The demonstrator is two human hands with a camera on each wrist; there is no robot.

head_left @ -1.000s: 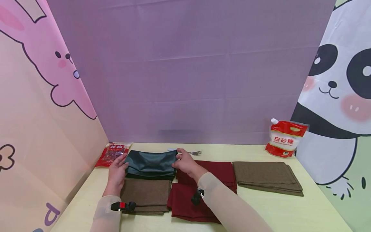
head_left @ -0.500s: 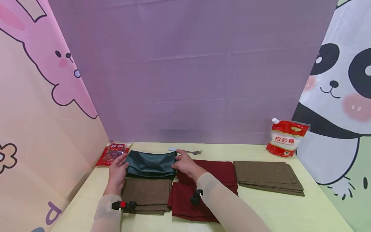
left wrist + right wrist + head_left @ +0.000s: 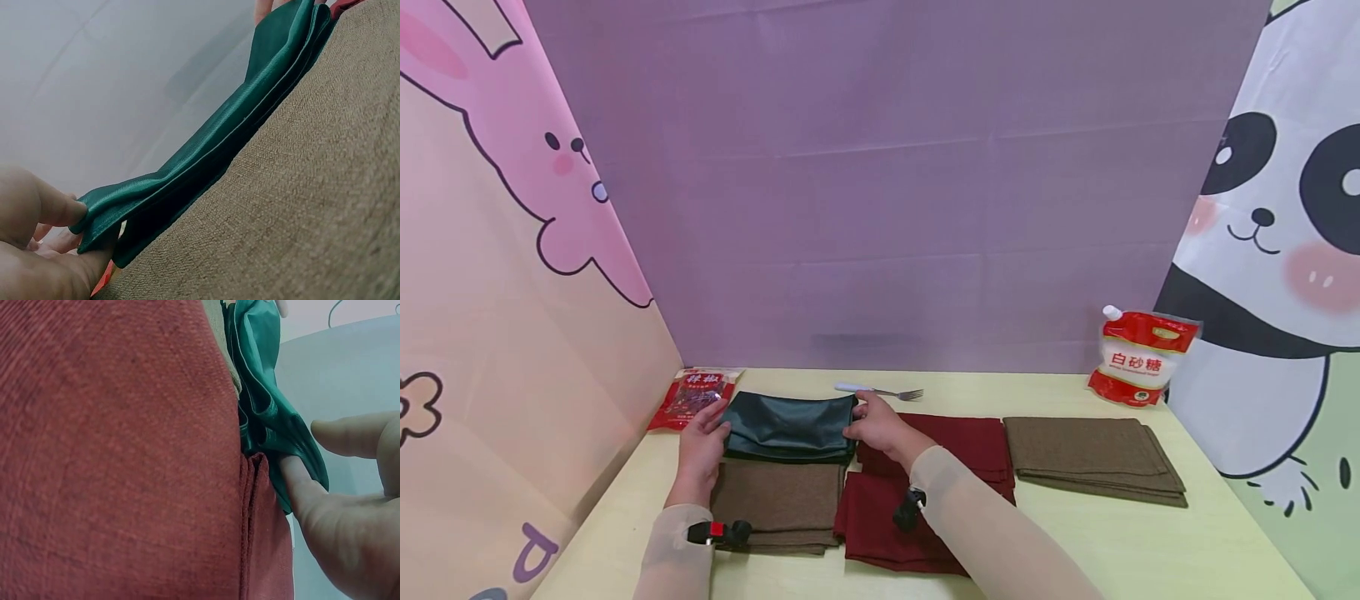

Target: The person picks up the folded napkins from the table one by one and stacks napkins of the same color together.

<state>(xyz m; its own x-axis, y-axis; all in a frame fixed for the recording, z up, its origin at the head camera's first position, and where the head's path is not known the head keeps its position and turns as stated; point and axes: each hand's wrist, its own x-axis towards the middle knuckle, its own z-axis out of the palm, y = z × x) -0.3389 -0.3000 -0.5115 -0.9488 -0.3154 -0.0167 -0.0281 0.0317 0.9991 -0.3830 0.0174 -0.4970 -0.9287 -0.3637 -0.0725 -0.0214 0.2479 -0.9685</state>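
Observation:
A folded, shiny dark green cloth (image 3: 792, 427) lies at the left of the table, its surface sagging in soft creases. My left hand (image 3: 702, 446) pinches its left edge between thumb and fingers, which the left wrist view shows closely. At the opposite edge, my right hand (image 3: 882, 427) holds the right corner; in the right wrist view one digit (image 3: 301, 481) is tucked into the fold. Just in front of the green cloth is a folded brown cloth (image 3: 778, 497). Two folded dark red cloths, a rear one (image 3: 966, 442) and a front one (image 3: 880, 533), lie partly under my right forearm.
A red packet (image 3: 696, 396) lies behind my left hand. Beyond the cloths is a fork (image 3: 898, 394) with a pale handle. Another folded brown cloth (image 3: 1090, 450) lies at the right, and a red-and-white spouted pouch (image 3: 1142, 360) stands behind it. Printed walls enclose the table.
Both hands keep their hold on the green cloth. Its far edge and my right fingertips have dropped very slightly, and more of the fork's handle shows.

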